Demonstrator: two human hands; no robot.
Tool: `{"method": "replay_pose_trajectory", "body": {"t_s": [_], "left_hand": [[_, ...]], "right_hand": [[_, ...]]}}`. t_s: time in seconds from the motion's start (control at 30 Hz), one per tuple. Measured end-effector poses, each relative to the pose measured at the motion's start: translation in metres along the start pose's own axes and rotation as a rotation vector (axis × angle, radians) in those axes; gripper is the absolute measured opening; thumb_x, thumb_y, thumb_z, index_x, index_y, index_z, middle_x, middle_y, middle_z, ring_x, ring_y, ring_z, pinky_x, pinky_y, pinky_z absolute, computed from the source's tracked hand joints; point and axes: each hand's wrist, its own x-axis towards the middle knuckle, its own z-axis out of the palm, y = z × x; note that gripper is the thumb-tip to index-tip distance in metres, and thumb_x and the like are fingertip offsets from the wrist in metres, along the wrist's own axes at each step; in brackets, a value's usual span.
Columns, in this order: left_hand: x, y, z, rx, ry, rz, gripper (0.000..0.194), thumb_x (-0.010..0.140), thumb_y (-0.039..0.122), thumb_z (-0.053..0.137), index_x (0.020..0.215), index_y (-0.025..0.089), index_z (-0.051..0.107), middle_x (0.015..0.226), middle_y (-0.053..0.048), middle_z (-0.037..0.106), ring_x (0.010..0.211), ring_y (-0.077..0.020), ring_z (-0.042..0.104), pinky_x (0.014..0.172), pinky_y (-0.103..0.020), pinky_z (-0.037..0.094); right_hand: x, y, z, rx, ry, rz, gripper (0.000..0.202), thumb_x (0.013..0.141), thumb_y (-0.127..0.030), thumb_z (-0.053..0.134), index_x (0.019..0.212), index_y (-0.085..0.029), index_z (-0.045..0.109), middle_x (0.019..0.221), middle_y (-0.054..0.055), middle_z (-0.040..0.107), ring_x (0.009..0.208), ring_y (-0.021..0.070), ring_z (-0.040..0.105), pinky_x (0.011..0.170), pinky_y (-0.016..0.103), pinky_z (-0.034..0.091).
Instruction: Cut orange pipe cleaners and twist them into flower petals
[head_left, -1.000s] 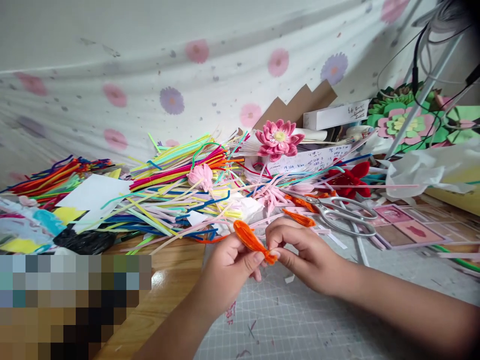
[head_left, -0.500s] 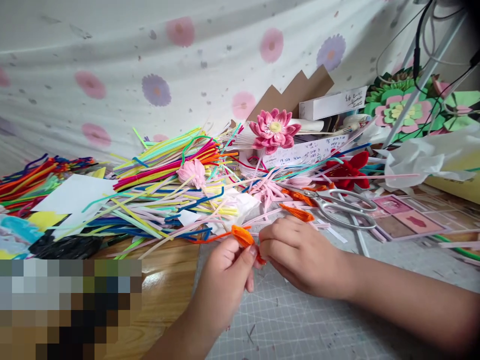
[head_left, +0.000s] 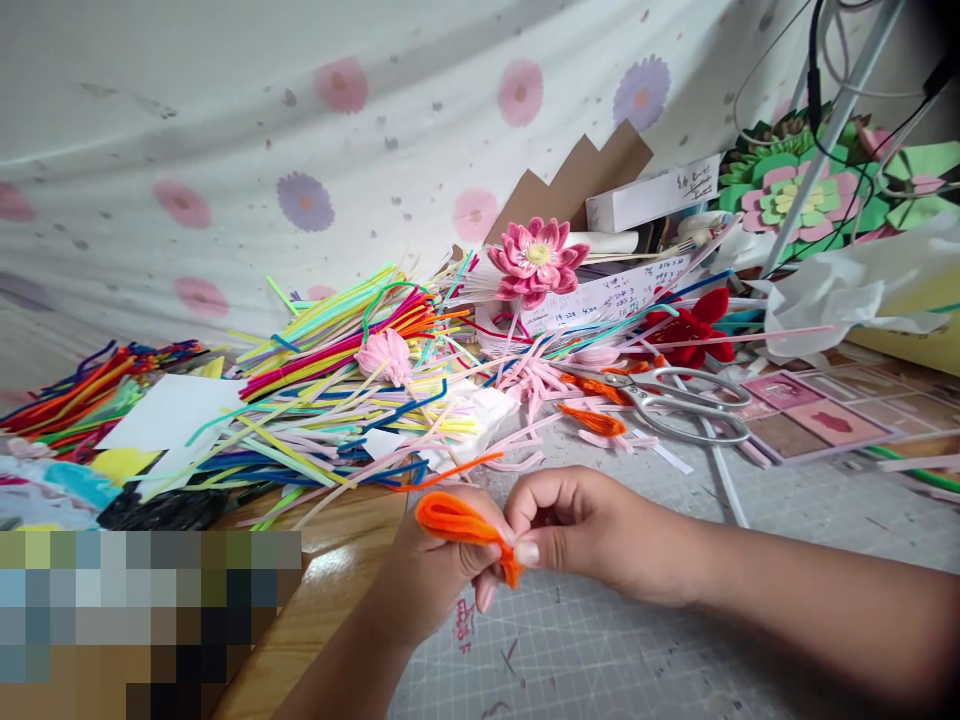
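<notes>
An orange pipe-cleaner petal [head_left: 457, 520], folded into a narrow loop, is held above the grey cutting mat [head_left: 592, 650]. My left hand [head_left: 442, 560] is closed round its lower part, with the loop pointing to the left. At the petal's pinched base, my right hand [head_left: 581, 535] grips it between thumb and forefinger. Farther back lie orange petals [head_left: 592, 420] like it, beside silver scissors [head_left: 690, 400] with their handles to the right. A single orange pipe cleaner [head_left: 450, 472] rests just behind my left hand.
Bundles of coloured pipe cleaners [head_left: 337, 370] spread across the back left. A pink pipe-cleaner flower [head_left: 538, 255] stands behind them, with a red flower [head_left: 694, 330] to its right. At the right are a palette-like tray [head_left: 817, 415], crumpled white paper [head_left: 825, 310] and a metal stand [head_left: 832, 140] with cables.
The petal has turned and come lower, so its loop now shows broadside. My right hand has shifted down, its thumb now visible at the petal's base. The camera view has moved slightly.
</notes>
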Motion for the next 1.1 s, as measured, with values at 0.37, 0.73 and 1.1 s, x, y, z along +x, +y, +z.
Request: {"method": "replay_pose_trajectory", "body": {"t_s": [0.37,0.73,1.1], "left_hand": [[0.005,-0.005,0.005,0.047,0.149,0.116,0.018,0.066,0.034,0.065,0.069,0.018,0.06,0.051,0.004,0.048,0.041,-0.0048,0.038,0.039,-0.017,0.029],[0.0,0.018,0.024,1.077,0.441,0.152,0.012,0.075,0.024,0.052,0.066,0.016,0.055,0.056,0.001,0.057,0.051,-0.0104,0.051,0.05,-0.02,0.039],[0.004,0.012,0.032,0.912,0.451,-0.023,0.019,0.08,0.026,0.041,0.067,0.018,0.052,0.057,0.002,0.055,0.053,-0.0109,0.052,0.051,-0.02,0.04]], "right_hand": [[-0.005,-0.002,0.003,-0.341,0.111,-0.227,0.009,0.075,-0.021,0.053,0.07,-0.013,0.053,0.07,0.003,0.052,0.067,0.0134,0.048,0.063,0.027,0.038],[-0.007,0.004,-0.002,-1.053,0.249,-0.452,0.01,0.08,-0.011,0.039,0.079,-0.014,0.049,0.076,0.007,0.057,0.071,0.0163,0.053,0.062,0.027,0.042],[-0.006,0.007,-0.007,-1.471,0.327,-0.583,0.015,0.082,-0.015,0.04,0.076,-0.014,0.054,0.073,0.007,0.061,0.067,0.0179,0.053,0.06,0.028,0.04]]}}
